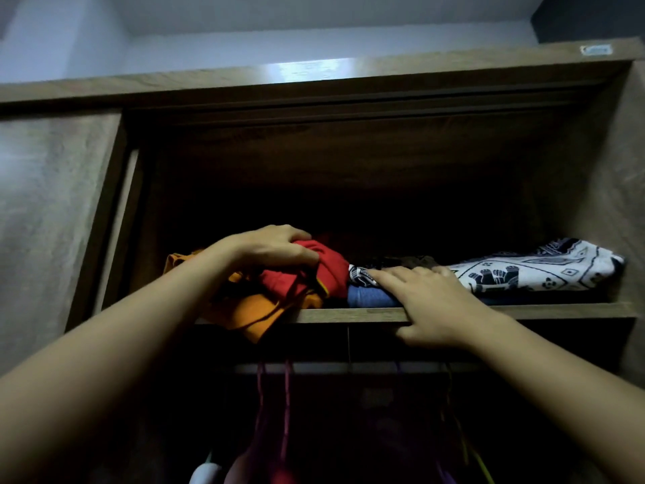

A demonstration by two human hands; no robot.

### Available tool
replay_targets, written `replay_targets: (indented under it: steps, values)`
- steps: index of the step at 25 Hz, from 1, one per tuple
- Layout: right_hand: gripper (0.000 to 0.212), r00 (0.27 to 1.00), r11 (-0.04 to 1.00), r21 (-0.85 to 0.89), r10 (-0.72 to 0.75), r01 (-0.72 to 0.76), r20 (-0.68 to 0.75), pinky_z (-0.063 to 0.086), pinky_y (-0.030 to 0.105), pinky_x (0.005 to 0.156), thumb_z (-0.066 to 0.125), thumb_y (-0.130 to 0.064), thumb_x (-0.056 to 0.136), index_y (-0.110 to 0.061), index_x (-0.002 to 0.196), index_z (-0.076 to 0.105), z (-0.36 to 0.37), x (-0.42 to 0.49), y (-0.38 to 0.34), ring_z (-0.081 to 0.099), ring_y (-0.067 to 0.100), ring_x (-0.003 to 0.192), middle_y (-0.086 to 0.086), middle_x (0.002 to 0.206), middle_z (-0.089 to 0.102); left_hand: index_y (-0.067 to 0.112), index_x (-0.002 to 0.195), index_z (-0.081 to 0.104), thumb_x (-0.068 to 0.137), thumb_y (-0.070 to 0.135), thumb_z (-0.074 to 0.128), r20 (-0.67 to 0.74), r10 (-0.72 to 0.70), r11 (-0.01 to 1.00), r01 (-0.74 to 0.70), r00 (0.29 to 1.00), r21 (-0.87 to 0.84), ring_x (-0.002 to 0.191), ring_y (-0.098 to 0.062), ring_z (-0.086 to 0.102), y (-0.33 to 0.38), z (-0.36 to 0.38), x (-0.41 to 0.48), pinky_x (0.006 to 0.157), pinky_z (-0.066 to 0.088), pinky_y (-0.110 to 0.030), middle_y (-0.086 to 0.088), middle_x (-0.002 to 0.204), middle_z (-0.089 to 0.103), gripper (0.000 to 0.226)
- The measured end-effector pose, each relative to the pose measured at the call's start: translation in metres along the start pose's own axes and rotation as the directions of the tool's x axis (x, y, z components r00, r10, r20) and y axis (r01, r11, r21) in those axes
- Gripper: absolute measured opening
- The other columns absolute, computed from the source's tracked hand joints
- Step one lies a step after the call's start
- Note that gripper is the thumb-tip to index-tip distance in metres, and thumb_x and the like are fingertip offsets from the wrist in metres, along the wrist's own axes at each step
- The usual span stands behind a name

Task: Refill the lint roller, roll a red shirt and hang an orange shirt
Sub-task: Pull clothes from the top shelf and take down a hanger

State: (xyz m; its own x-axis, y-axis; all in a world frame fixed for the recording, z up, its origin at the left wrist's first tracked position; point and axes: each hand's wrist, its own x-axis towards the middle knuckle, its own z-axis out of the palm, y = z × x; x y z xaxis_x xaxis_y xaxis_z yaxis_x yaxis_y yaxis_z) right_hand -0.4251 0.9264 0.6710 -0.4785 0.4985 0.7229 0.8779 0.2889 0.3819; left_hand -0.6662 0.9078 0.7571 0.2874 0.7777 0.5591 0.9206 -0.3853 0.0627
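Note:
A crumpled red shirt (324, 274) lies on the upper wardrobe shelf (335, 314), on top of an orange shirt (258, 317) that hangs over the shelf's front edge. My left hand (268, 248) reaches up and grips the red shirt from above, fingers curled into the cloth. My right hand (422, 298) rests with straight fingers on the folded clothes beside it, thumb under the shelf edge. No lint roller is visible.
A folded blue garment (370, 296) and a white cloth with dark patterns (534, 270) sit on the same shelf to the right. Below the shelf, a rail (349, 368) carries pink and purple hangers (286, 406) in the dark. Wardrobe walls close in left and right.

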Motion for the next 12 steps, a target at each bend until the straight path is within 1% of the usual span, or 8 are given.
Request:
replay_targets:
  steps: [2,3,5,6,7,9,10,12]
  values:
    - [0.091,1.0,1.0,0.003,0.007,-0.007,-0.003,0.027,0.046,0.108,0.058,-0.046,0.07,-0.036,0.145,0.008,0.0,-0.001,-0.002,0.04,0.021,0.129,-0.006,0.15,0.031,0.03,0.094,0.059,0.077,0.049,0.064,-0.004,-0.024,0.995,0.024,1.0,-0.101,0.089,-0.014,0.063,0.001,0.002,0.009,0.079,0.051,-0.03,0.004,0.097,0.065,0.026]
    - [0.091,1.0,1.0,0.005,0.011,-0.011,-0.012,0.027,0.045,0.108,0.058,-0.047,0.069,-0.036,0.145,0.009,0.0,-0.001,-0.002,0.04,0.021,0.129,-0.007,0.15,0.032,0.028,0.098,0.057,0.077,0.049,0.066,0.042,-0.034,0.988,0.04,0.999,-0.146,0.093,-0.018,0.064,0.003,0.001,0.013,0.084,0.052,-0.034,0.001,0.101,0.066,0.031]
    - [0.09,1.0,1.0,-0.006,0.017,-0.017,-0.025,0.028,0.045,0.107,0.057,-0.048,0.069,-0.037,0.145,0.01,0.0,-0.001,-0.003,0.041,0.021,0.129,-0.007,0.149,0.033,0.027,0.101,0.058,0.077,0.046,0.068,0.223,-0.061,0.969,0.111,0.973,-0.221,0.097,-0.028,0.066,0.01,-0.002,0.018,0.092,0.052,-0.044,-0.007,0.106,0.068,0.032]
    - [0.09,0.999,1.0,-0.012,0.021,-0.021,-0.028,0.028,0.046,0.106,0.057,-0.049,0.069,-0.036,0.144,0.01,0.0,-0.002,-0.003,0.041,0.021,0.129,-0.007,0.149,0.033,0.027,0.102,0.059,0.077,0.044,0.069,0.291,-0.092,0.967,0.156,0.952,-0.203,0.096,-0.029,0.067,0.014,-0.001,0.018,0.092,0.052,-0.046,-0.008,0.106,0.069,0.032]
    - [0.09,0.999,1.0,-0.015,0.024,-0.025,-0.032,0.028,0.046,0.106,0.057,-0.049,0.069,-0.036,0.144,0.011,0.0,-0.002,-0.004,0.041,0.021,0.128,-0.006,0.148,0.034,0.026,0.103,0.06,0.076,0.041,0.071,0.296,-0.12,0.978,0.164,0.948,-0.129,0.094,-0.027,0.067,0.016,0.0,0.02,0.091,0.052,-0.045,-0.007,0.107,0.069,0.032]
    - [0.089,0.999,0.999,-0.027,0.026,-0.027,-0.041,0.029,0.045,0.105,0.058,-0.05,0.069,-0.036,0.144,0.012,0.001,-0.003,-0.005,0.042,0.022,0.127,-0.006,0.147,0.035,0.021,0.097,0.063,0.079,0.03,0.069,0.14,-0.105,0.994,0.098,0.985,0.058,0.087,-0.018,0.065,0.017,0.004,0.026,0.079,0.055,-0.028,-0.007,0.107,0.068,0.021]
    - [0.089,0.999,0.999,-0.034,0.026,-0.028,-0.047,0.029,0.044,0.104,0.058,-0.05,0.069,-0.036,0.144,0.012,0.002,-0.003,-0.005,0.043,0.022,0.127,-0.006,0.147,0.036,0.02,0.091,0.064,0.081,0.025,0.067,0.027,-0.073,0.996,0.072,0.997,0.058,0.083,-0.015,0.064,0.015,0.004,0.028,0.07,0.052,-0.02,-0.008,0.104,0.068,0.012]
    - [0.088,0.998,0.999,-0.025,0.032,-0.033,-0.053,0.029,0.043,0.102,0.058,-0.049,0.068,-0.035,0.144,0.014,0.001,-0.003,-0.005,0.044,0.022,0.125,-0.006,0.145,0.038,0.015,0.096,0.067,0.083,0.022,0.064,-0.265,-0.079,0.993,0.053,0.961,-0.104,0.09,-0.022,0.064,0.01,-0.002,0.027,0.07,0.047,-0.02,-0.013,0.107,0.069,0.015]
